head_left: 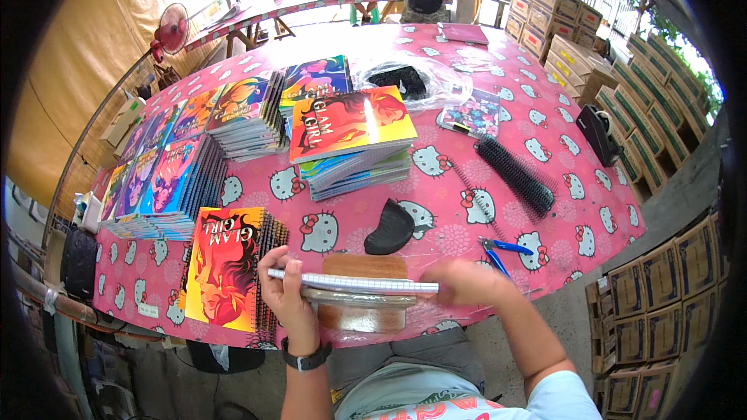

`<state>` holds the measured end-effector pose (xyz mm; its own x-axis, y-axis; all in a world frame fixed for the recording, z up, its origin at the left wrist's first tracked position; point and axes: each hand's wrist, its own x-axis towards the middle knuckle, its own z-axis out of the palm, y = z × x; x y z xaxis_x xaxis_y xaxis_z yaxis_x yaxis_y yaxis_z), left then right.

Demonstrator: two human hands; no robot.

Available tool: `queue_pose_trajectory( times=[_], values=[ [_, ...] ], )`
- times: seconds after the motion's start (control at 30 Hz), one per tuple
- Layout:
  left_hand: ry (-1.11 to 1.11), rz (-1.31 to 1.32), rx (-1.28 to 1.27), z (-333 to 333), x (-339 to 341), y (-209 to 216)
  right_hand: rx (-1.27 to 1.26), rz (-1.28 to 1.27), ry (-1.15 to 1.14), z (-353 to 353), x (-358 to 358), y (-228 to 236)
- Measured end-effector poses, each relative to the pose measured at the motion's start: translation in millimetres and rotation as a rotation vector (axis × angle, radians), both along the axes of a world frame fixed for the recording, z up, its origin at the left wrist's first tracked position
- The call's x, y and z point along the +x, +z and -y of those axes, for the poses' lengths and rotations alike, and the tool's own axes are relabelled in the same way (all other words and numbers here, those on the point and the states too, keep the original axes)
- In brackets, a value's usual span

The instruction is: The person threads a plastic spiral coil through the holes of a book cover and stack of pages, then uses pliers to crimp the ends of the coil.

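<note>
My left hand (288, 292), with a dark watch on its wrist, grips the left end of a notebook (366, 285) held edge-on, its white page edges showing. Below the notebook lies a brown wooden board (362, 319) with a pale bar across it. My right hand (471, 284) is at the notebook's right end. Its fingers are smeared by motion, so their grip is unclear. Left of my left hand stands a stack of spiral-bound notebooks (222, 268) with red and yellow covers. A black curved pad (391, 229) rests just beyond the board.
Blue-handled pliers (510, 249) and a bundle of black spiral coils (513, 175) lie to the right. Farther back are a pile of notebooks without visible coils (354, 128), more spiral notebook stacks (175, 179) and a clear plastic bag (436, 82). Boxes (661, 295) stand beyond the table's right edge.
</note>
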<state>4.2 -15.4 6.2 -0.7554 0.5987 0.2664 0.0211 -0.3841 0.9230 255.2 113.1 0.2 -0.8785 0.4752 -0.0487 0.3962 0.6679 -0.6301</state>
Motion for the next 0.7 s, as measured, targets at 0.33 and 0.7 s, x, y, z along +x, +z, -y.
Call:
queue_pose_trajectory(
  times=[0.33, 0.7],
  values=[
    [-0.004, 0.083, 0.026, -8, -10, 9, 0.417, -0.289, -0.775, -142, 15, -27],
    [-0.173, -1.199, -0.376, 3, 90, 54, -0.241, -0.684, -0.363, 44, 26, 104]
  ],
)
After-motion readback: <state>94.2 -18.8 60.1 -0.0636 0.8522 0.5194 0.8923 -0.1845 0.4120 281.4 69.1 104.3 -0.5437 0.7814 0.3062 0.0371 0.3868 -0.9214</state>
